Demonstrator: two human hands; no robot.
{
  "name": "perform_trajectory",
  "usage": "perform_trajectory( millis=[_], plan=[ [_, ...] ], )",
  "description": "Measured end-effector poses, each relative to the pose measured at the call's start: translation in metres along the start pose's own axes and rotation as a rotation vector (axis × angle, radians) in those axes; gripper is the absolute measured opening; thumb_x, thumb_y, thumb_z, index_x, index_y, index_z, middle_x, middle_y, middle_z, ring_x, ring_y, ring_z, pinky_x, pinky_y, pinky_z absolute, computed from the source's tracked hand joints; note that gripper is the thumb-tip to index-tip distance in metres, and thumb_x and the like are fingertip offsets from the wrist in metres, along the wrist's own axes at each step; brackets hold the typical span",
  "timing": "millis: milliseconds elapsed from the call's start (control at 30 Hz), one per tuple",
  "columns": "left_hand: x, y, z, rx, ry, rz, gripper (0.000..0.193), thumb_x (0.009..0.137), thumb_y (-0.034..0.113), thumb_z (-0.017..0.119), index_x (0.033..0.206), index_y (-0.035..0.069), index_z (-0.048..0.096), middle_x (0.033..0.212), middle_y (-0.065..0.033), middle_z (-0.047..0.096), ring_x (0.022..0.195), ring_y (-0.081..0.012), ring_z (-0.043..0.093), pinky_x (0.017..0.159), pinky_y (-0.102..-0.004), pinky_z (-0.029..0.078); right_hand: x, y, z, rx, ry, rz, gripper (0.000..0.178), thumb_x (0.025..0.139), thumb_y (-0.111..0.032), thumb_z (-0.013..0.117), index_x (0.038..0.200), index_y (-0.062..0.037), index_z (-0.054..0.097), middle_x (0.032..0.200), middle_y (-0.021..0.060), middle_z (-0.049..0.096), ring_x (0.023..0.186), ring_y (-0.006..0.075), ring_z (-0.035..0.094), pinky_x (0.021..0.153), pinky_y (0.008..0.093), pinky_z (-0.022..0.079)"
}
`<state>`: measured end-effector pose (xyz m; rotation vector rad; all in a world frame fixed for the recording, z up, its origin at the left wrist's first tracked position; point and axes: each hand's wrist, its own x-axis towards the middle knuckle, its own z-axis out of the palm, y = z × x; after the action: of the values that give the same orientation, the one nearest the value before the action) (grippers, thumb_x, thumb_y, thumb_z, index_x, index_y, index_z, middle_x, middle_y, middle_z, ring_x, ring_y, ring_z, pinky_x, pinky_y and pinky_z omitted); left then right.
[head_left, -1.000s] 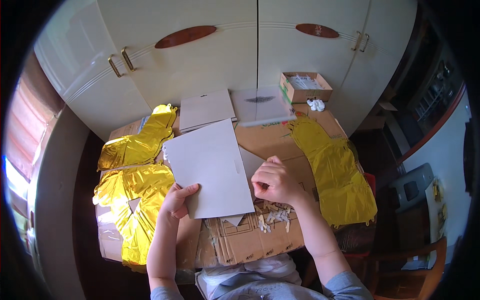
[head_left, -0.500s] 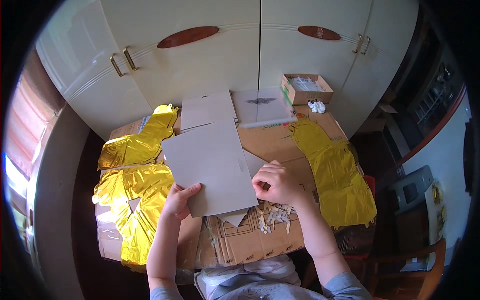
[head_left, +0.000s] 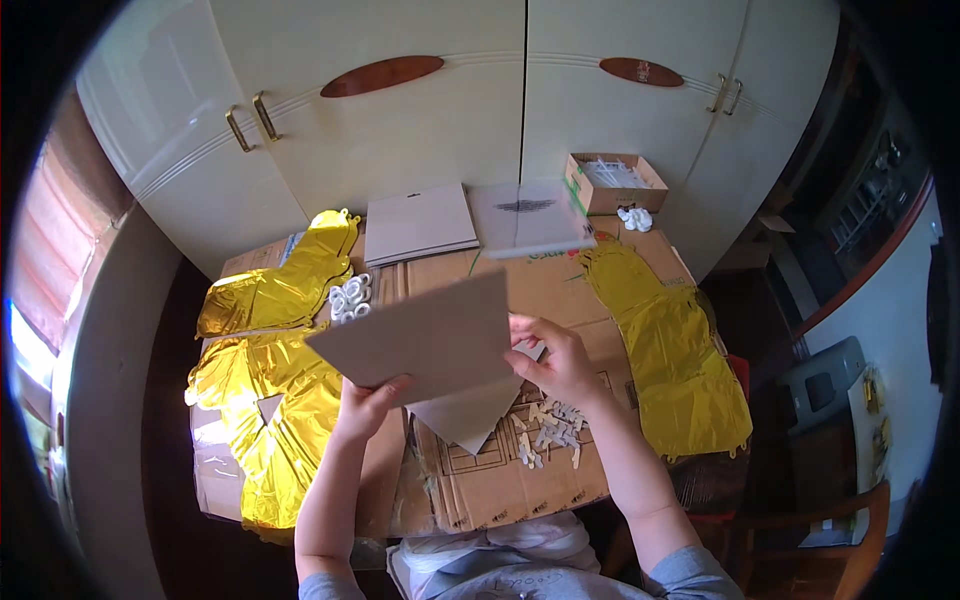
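Note:
A flat grey card sheet is held up, tilted, over the middle of the table. My left hand grips its lower left edge, thumb on the face towards me and the other fingers hidden behind. At the sheet's right edge is my right hand, thumb and fingers apart; whether its fingertips touch the sheet is unclear. Another grey sheet lies beneath on the cardboard. Close to my right wrist is a scatter of small grey and tan cut pieces.
Gold foil balloons, flat, lie left and right. White rings sit left of centre. Behind are stacked grey sheets, a clear plastic bag, a carton of white sticks and a white bundle. Cabinets stand behind the table.
The held sheet has tipped and come down from the back stack, uncovering the white rings. My right hand has uncurled from a closed shape, its fingers now apart.

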<state>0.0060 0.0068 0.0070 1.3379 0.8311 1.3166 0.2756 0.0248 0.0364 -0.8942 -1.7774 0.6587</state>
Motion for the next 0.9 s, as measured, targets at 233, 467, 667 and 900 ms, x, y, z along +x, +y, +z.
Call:
perform_trajectory(
  millis=[233,467,667,900],
  plan=[
    [0.001,-0.025,-0.011,0.089,-0.102,-0.102,0.020,0.077,-0.005,0.059,0.096,0.001,0.058,0.092,-0.0014,0.059,0.086,-0.0083,0.055,0.075,-0.0224,0.044,-0.002,0.009,0.001,0.114,-0.101,0.142,0.011,0.077,-0.005,0.063,0.086,-0.0013,0.057,0.076,0.0042,0.061,0.069,0.0102,0.058,0.062,0.0225,0.044],
    [0.000,-0.022,0.000,0.075,-0.066,0.030,0.020,0.076,-0.005,0.059,0.095,0.001,0.059,0.090,-0.0033,0.060,0.083,-0.0107,0.057,0.072,-0.0241,0.046,-0.004,0.015,0.006,0.196,0.022,0.110,0.014,0.074,0.002,0.062,0.087,-0.0004,0.056,0.070,0.0040,0.060,0.068,0.0075,0.057,0.062,0.0224,0.045],
    [-0.006,-0.006,0.022,0.275,-0.075,0.190,0.017,0.075,-0.004,0.060,0.092,-0.001,0.060,0.091,-0.0057,0.061,0.082,-0.0126,0.057,0.072,-0.0260,0.046,-0.004,-0.005,0.011,-0.237,0.258,0.029,0.015,0.068,-0.003,0.063,0.077,-0.0035,0.052,0.067,0.0072,0.057,0.059,0.0154,0.058,0.055,0.0256,0.045],
    [-0.008,-0.004,0.020,0.383,-0.104,0.254,0.016,0.075,-0.004,0.059,0.091,-0.001,0.060,0.089,-0.0055,0.061,0.079,-0.0119,0.057,0.068,-0.0247,0.045,-0.007,-0.005,0.016,-0.182,0.301,0.012,0.013,0.071,-0.005,0.062,0.079,-0.0034,0.051,0.067,0.0057,0.056,0.059,0.0127,0.055,0.055,0.0249,0.044]
  ],
)
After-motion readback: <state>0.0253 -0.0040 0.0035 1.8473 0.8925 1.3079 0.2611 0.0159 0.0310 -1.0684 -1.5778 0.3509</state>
